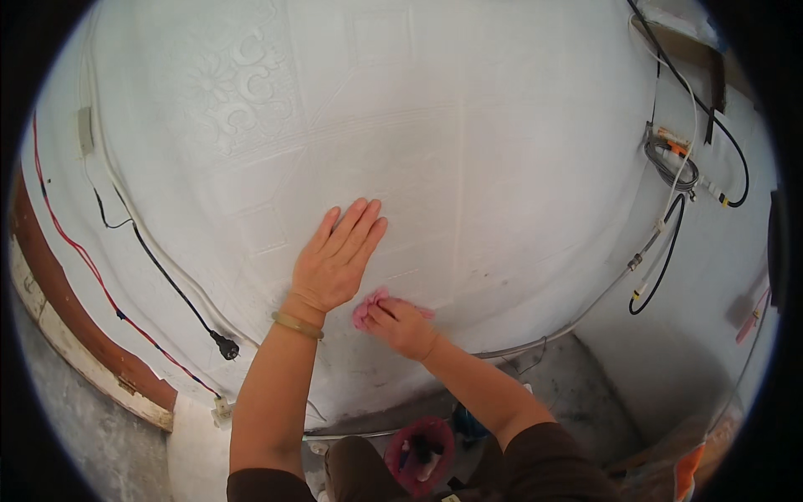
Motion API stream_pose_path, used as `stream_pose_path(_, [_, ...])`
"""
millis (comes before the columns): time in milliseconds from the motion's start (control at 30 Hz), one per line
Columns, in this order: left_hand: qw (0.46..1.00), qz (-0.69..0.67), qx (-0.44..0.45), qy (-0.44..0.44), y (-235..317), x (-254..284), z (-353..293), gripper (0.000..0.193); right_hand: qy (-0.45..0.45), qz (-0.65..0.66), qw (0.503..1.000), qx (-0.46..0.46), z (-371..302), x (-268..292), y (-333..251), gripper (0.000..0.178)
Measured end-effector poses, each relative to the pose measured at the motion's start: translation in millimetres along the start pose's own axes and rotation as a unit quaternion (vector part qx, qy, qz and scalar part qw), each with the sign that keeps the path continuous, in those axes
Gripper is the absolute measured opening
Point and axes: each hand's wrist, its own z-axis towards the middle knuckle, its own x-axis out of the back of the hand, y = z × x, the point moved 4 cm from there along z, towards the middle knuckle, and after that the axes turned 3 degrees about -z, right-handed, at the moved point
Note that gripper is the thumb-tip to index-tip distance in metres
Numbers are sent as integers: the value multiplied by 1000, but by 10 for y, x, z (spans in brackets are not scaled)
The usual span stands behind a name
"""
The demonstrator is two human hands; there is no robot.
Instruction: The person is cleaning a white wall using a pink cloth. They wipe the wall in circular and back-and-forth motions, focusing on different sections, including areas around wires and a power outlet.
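Along the wall (pixel 535 184) we see, left to right, the plug (pixel 224 345), left hand (pixel 335 269) and cloth (pixel 361 315) in the right hand (pixel 407 329); below, a container (pixel 447 440).

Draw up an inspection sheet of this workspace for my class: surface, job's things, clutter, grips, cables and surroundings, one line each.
Surface: white wall, with a raised floral pattern at upper left and a few small dark marks.
Job's things: crumpled pink cloth, against the wall.
Clutter: pink tub below, holding dark and pale items.
Grips: left grip open, flat on the wall; right grip closed on the cloth.
Cables: red cable and black plug at left; coiled grey cable at right.
Surroundings: brown wooden frame at left; grey floor.
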Motion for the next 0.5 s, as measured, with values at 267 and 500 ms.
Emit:
stream_pose_path(267, [999,-36,15,-25,5,80,28,42,-65,303,896,-316,-335,73,55,28])
stream_pose_path(500, [933,-276,230,14,244,382,-373,47,41,734,402,-546,-200,588,46,42])
